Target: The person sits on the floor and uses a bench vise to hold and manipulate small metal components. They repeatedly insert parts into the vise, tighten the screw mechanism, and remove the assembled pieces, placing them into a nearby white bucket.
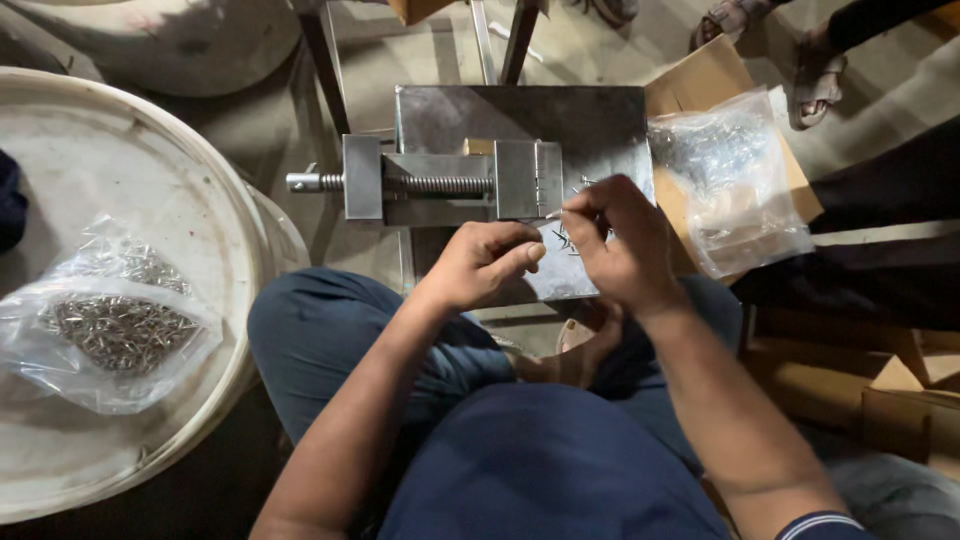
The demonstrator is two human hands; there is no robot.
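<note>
- Where the frame is read from its centre, a white round tub is seen at nine o'clock, with a clear bag of small metal pins lying in it.
- A steel plate is set at twelve o'clock, and a small bench vise is mounted on it, its screw handle pointing to nine o'clock.
- A second clear bag of pins is laid on cardboard at two o'clock.
- The right hand is closed in a pinch on a thin pin, held just beside the vise's right-hand block.
- The left hand is loosely curled, thumb extended; nothing is seen held in it.
- Loose pins are scattered on the plate under the fingers.
- The step in hand is judged to be pin placement at the vise; fine alignment would be called for next.
</note>
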